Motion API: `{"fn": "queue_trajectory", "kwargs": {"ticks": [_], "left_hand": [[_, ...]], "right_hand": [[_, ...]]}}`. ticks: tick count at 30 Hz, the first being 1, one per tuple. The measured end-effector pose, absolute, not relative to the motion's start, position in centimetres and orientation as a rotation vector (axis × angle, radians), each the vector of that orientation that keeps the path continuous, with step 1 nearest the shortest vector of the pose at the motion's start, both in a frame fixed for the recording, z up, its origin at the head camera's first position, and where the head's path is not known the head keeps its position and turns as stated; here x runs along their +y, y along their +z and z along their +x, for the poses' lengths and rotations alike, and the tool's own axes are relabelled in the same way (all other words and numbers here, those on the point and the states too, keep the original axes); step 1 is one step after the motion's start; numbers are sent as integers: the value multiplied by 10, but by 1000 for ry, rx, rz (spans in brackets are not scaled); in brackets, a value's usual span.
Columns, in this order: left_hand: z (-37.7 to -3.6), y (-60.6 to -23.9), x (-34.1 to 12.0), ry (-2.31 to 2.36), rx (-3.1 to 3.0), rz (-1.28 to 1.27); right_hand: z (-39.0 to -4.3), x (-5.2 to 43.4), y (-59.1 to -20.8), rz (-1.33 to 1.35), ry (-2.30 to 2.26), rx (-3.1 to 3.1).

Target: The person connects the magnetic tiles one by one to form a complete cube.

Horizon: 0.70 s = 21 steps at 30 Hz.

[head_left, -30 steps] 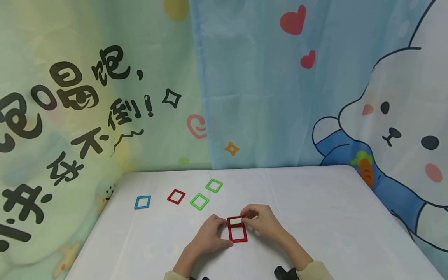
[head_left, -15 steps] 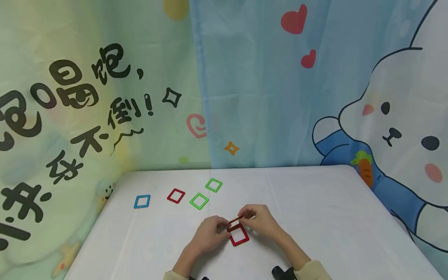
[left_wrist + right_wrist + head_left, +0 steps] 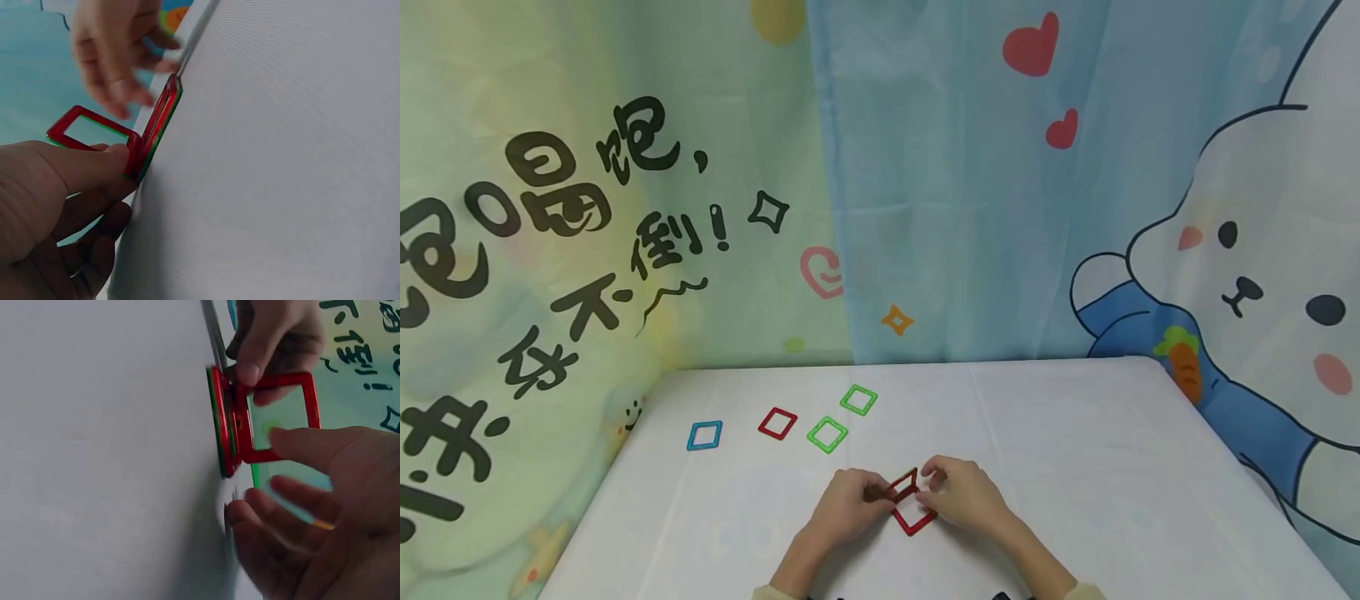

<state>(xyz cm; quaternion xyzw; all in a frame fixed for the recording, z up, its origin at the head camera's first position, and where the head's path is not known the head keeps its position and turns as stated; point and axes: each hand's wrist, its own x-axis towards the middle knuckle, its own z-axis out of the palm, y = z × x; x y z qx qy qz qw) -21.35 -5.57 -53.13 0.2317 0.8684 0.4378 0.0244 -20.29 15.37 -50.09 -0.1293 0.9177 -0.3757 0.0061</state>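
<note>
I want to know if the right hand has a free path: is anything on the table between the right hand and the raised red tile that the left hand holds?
Nothing visible does. The right hand is open right beside the raised red tile, which the left hand pinches at its hinge with the flat red tile. The other loose tiles lie farther back on the table.

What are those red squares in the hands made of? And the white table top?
The red square frames look like hard, glossy plastic: see-through red with shiny edges, holding a stiff shape. They may hold magnets, but that is not visible. The white table top looks like matte cloth: a fine weave shows in the wrist views.
</note>
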Motion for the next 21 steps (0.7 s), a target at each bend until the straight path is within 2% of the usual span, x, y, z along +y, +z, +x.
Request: {"fn": "queue_trajectory", "kwargs": {"ticks": [8,15,21], "left_hand": [[-214,-530,-55,1332,2698,692],[-211,-531,-56,1300,2713,678],[-210,-532,-56,1287,2713,693]], "right_hand": [[-188,154,-504,-336,-988,2895],[-184,151,-505,-514,-780,2874],[-194,153,-507,-592,-820,2863]]}}
